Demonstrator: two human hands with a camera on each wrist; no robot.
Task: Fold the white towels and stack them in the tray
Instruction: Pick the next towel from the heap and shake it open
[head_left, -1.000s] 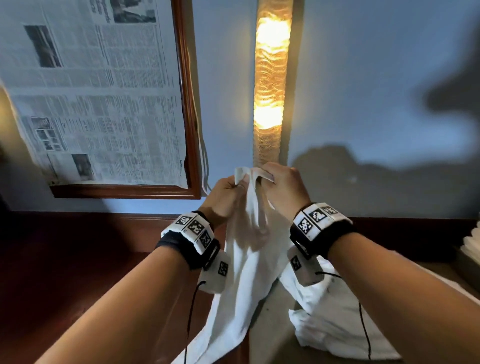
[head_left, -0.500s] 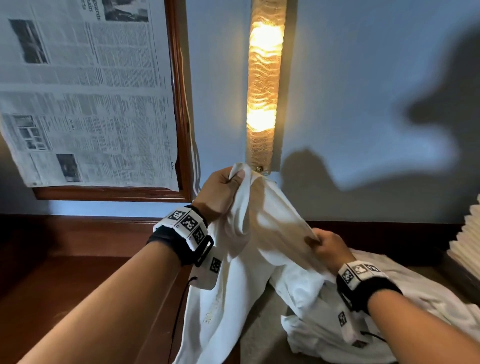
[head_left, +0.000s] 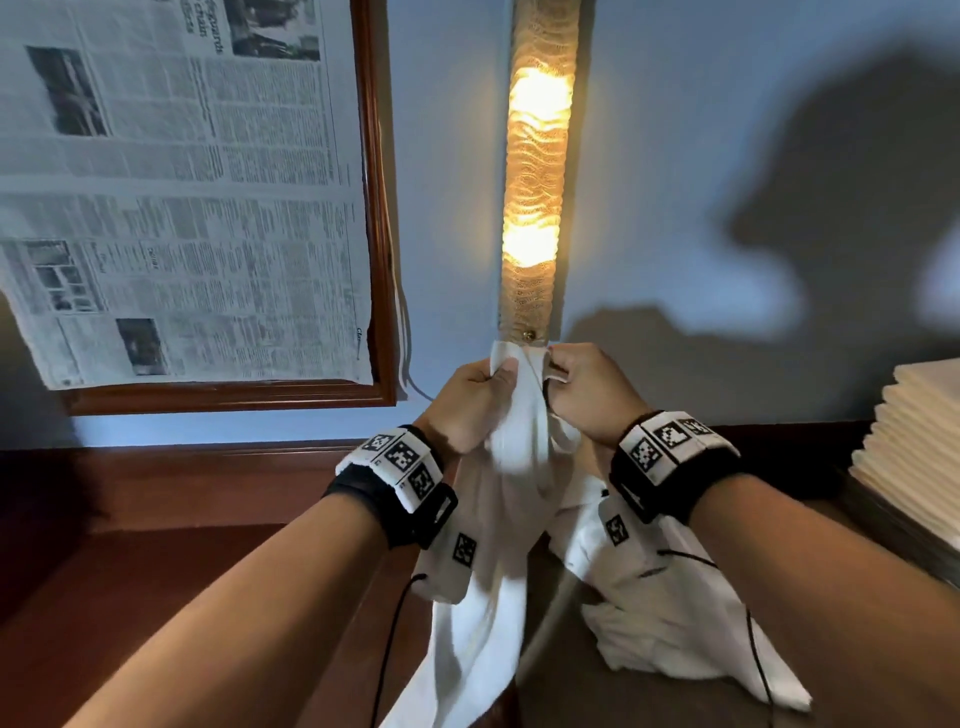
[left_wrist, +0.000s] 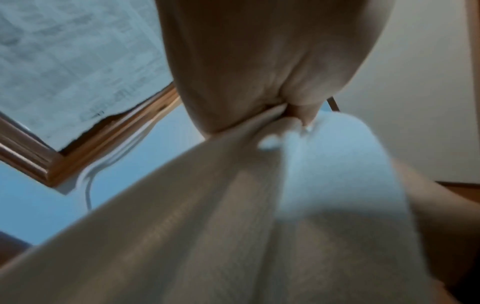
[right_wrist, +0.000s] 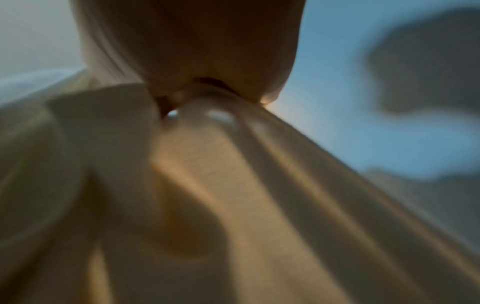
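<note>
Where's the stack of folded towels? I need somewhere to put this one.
In the head view the stack of folded towels sits at the far right edge, right of the right hand.

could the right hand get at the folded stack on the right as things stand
Probably not yet: the right hand is pinching the towel together with the left hand. The path to the folded stack looks free, but it would have to let go first.

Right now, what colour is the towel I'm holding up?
Plain white, no pattern; the towel shows best in the head view.
</note>
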